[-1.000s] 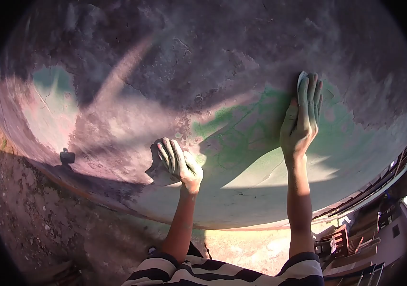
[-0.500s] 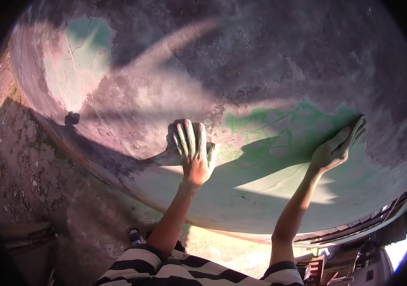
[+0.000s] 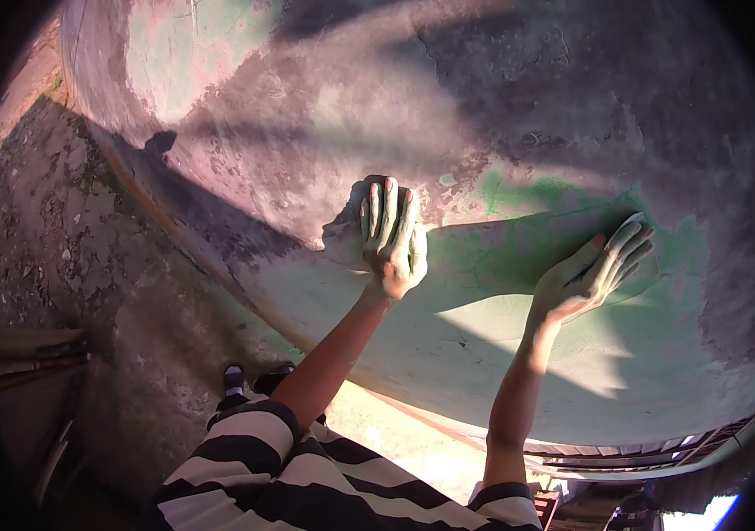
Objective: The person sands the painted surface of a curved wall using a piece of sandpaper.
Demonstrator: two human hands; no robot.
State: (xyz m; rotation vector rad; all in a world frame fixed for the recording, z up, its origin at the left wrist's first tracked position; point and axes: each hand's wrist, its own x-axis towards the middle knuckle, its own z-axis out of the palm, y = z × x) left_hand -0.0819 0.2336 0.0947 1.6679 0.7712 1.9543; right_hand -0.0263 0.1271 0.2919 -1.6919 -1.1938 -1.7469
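My left hand (image 3: 391, 234) lies flat against the large curved wall (image 3: 333, 115), fingers stretched upward, with pale dust on its skin. Green and pinkish worn paint covers the surface around it. To the right, my right hand (image 3: 592, 273) leans on a green patch (image 3: 515, 252) with its fingers extended together. A thin pale piece (image 3: 632, 219) shows at those fingertips, pressed between them and the wall; its full shape is hidden. Both forearms reach up from striped sleeves.
Rough, stained ground (image 3: 68, 230) lies at the left below the wall's curved edge. My feet (image 3: 234, 379) stand near that edge. Dark objects (image 3: 28, 354) are at the lower left, and a slatted railing (image 3: 652, 456) runs along the lower right.
The view has shifted and turned, so the wall appears moved. My left hand's fingers have straightened from a bent pose. My right hand has tilted rightward and sits lower in view.
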